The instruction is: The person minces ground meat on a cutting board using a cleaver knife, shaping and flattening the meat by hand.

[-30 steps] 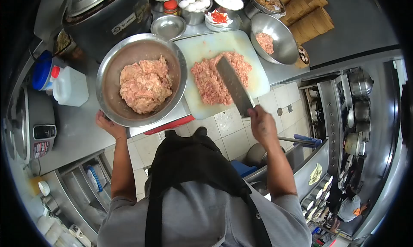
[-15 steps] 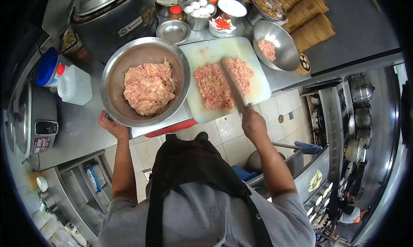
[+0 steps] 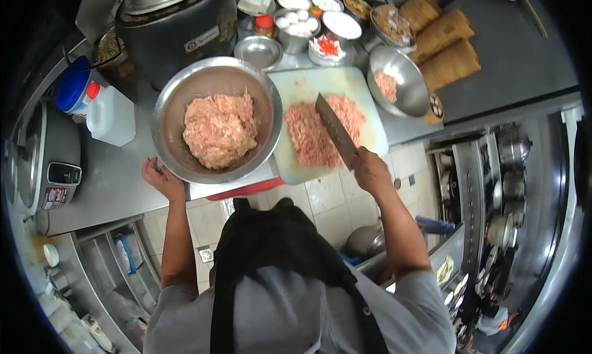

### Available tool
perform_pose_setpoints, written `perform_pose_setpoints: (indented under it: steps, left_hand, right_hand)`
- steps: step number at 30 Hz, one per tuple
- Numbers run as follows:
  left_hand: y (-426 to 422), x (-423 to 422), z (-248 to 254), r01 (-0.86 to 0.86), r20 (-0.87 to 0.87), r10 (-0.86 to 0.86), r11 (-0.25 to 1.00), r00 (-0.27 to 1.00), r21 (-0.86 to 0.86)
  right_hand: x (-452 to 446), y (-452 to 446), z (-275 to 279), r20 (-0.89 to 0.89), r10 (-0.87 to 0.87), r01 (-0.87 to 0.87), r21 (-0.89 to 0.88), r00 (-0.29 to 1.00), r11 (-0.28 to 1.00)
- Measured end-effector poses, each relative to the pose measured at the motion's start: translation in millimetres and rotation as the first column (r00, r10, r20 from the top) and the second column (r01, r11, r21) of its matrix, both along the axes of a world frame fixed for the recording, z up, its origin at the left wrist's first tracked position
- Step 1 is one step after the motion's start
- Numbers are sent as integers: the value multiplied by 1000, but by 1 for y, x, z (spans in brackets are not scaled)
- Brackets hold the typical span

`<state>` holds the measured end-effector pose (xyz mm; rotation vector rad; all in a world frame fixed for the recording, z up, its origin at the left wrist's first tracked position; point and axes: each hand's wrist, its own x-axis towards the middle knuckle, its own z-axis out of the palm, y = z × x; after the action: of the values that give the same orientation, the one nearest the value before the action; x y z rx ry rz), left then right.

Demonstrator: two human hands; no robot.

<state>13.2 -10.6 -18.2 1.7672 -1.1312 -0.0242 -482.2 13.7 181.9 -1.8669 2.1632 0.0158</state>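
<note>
on the bench, the left hand is positioned beside the rim of the steel bowl, its grip partly curled; whether it has hold of anything cannot be told. the bowl contains a meat mound. to the right, minced meat lies on the cutting board, the cleaver angled across it, handle enclosed in the right hand, grip fully closed.

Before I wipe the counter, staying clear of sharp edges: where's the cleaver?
In the head view, the cleaver is right of centre, in the right hand, over minced meat on the cutting board.
</note>
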Motion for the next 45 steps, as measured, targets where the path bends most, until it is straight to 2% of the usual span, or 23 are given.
perform_pose_setpoints:
  steps: [4, 7, 8, 9, 11, 13, 14, 17, 19, 20, 21, 23, 25, 28, 31, 32, 33, 36, 39, 41, 43, 44, 45]
  left_hand:
    - [0, -4, 5, 16, -19, -18, 997, 1000, -71]
    - [2, -10, 13, 6, -73, -10, 998, 997, -56]
    - [2, -10, 14, 4, -99, -10, 998, 995, -66]
    - [0, -11, 14, -3, -127, -7, 997, 992, -79]
    - [8, -7, 14, 3, -42, -4, 1000, 999, -23]
    - [5, -7, 10, -7, -25, 6, 1000, 1000, -31]
    - [5, -4, 5, 10, -38, -12, 999, 999, -46]
    - [-1, -5, 3, 25, -65, -30, 997, 997, -79]
    - [2, -3, 5, 19, -75, -23, 998, 997, -54]
    - [2, -2, 6, 12, -82, -14, 999, 997, -33]
    - [1, -4, 6, 2, -91, -3, 1000, 996, -12]
    - [-1, -6, 9, 17, -133, -22, 999, 991, -40]
    - [6, -7, 8, 10, -130, -18, 998, 991, -61]
    - [-1, -5, 4, 15, -48, -19, 996, 999, -85]
    - [2, 2, 2, -1, 84, 2, 1000, 996, -13]
    - [2, 1, 5, -18, 133, 16, 1000, 991, 10]
    - [5, 0, 6, -26, 187, 18, 999, 982, 42]
    - [2, -3, 2, 21, -129, -30, 997, 991, -70]
    - [0, -4, 4, 46, -96, -55, 995, 994, -93]
    - [0, -3, 2, 46, -119, -57, 994, 991, -97]
    - [0, -4, 1, 42, -135, -56, 994, 989, -104]
    - [0, -5, 2, 39, -138, -54, 994, 989, -107]
    - [0, -4, 2, 46, -137, -61, 993, 989, -108]
  right_hand:
    - [35, -9, 84, 184, -102, 145, -237, 978, 960]
    - [38, -8, 27, 271, -157, 267, -439, 950, 858]
    - [35, -2, -2, 159, -170, 221, -401, 972, 889]
    - [18, 3, -24, 83, -95, 109, -183, 992, 977]
    - [9, 3, -15, 102, -45, 45, 2, 994, 999]
    - [11, 1, 34, 147, -12, 18, -43, 989, 999]
    - [28, -1, 65, 133, -112, 116, -26, 985, 993]
    - [39, 1, 62, 301, -141, 241, -325, 943, 915]
    - [26, 7, -13, 279, -169, 278, -421, 945, 863]
    - [26, 11, -8, 49, -190, 196, -194, 980, 961]
    - [1, 15, -24, 11, -30, 31, -37, 999, 999]
    - [2, 9, 19, 23, -85, 84, 32, 996, 996]
    - [8, 9, 60, 41, -71, 74, -102, 997, 992]
    - [26, 10, 89, 208, -197, 259, -330, 958, 908]
    - [16, 20, 18, 71, -373, 379, -221, 925, 898]
    - [0, 29, 0, 48, -171, 175, -93, 984, 980]
    - [-13, 33, -19, -22, -99, 100, 68, 995, 993]
    - [10, 19, 54, -15, -127, 127, 3, 992, 992]
    - [13, 20, 88, 186, -185, 222, -203, 965, 954]
    - [21, 24, 72, 225, -303, 360, -285, 926, 888]
    - [-5, 39, -9, 126, -243, 267, -243, 962, 932]
    - [-9, 40, -14, 34, -130, 130, 6, 991, 992]
    - [-1, 36, -16, 5, -156, 155, 113, 988, 981]
